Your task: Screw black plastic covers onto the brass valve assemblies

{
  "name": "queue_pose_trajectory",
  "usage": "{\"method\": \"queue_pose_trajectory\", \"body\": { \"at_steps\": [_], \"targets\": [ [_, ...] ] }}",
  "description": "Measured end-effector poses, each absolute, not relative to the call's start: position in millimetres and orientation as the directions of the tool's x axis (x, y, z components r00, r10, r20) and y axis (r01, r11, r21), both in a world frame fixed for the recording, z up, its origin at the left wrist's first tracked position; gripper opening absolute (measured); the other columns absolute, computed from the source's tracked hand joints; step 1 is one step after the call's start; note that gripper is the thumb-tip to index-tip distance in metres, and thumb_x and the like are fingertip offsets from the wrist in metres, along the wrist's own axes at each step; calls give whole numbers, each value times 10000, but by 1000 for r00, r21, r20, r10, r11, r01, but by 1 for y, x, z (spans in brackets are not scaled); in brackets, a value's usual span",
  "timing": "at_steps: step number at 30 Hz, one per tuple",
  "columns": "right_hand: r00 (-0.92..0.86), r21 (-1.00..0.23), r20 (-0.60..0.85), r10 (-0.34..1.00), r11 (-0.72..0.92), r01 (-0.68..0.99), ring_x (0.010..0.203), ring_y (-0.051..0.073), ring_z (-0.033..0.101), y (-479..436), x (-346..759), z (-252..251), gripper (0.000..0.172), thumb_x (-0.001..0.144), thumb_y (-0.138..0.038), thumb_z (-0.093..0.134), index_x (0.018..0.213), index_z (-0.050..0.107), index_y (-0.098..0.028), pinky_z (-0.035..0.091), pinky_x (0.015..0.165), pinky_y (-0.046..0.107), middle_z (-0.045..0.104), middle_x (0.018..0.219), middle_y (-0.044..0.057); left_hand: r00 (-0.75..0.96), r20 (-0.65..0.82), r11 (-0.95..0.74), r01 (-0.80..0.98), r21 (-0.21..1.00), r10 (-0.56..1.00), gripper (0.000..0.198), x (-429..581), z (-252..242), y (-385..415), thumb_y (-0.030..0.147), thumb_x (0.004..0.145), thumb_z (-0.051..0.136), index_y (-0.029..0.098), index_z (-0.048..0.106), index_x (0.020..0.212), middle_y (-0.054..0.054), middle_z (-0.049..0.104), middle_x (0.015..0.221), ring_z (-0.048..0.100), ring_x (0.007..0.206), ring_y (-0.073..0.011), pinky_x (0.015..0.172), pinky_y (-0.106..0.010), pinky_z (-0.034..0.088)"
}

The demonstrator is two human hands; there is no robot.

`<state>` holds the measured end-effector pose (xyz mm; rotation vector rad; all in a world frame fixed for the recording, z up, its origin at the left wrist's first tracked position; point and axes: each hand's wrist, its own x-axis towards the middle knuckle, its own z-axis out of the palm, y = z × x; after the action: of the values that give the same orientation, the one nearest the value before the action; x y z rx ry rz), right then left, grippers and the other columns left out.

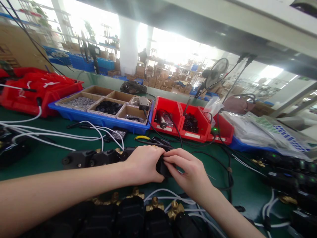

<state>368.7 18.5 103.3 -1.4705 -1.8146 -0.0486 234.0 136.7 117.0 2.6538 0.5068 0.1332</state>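
Observation:
My left hand (146,164) wraps round a black plastic housing (162,167), mostly hidden by the fingers. From the other side my right hand (187,167) meets it, thumb and fingertips pinched together at its edge. Whatever those fingertips hold is too small or covered to make out. Just left of my left hand, similar black housings (80,159) stand in a row on the green table. Nearer to me is another row of black units (131,211) with brass fittings (155,203) on top.
A blue tray (104,123) with small parts in cardboard compartments lies beyond my hands. Red bins (195,135) hold an electric screwdriver (162,120) and black parts. White cables (61,135) cross the left side; black cables (229,172) and more units (282,181) occupy the right.

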Motion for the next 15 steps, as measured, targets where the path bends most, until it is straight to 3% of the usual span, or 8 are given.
{"method": "queue_pose_trajectory", "body": {
  "at_steps": [7,15],
  "targets": [
    [75,-563,437,896,208,800,725,106,611,22,371,107,190,786,-28,675,899,687,-180,521,661,196,628,874,20,937,-9,-858,324,399,350,335,233,118,136,334,612,672,200,612,914,-52,702,913,684,844,-304,674,-386,538],
    [76,-462,456,887,162,872,689,116,604,23,362,108,130,756,-46,726,744,676,-165,488,616,212,621,803,13,941,4,-886,317,337,338,358,235,117,135,342,597,680,197,597,914,-47,661,929,669,831,-290,662,-380,535]
  ]
}}
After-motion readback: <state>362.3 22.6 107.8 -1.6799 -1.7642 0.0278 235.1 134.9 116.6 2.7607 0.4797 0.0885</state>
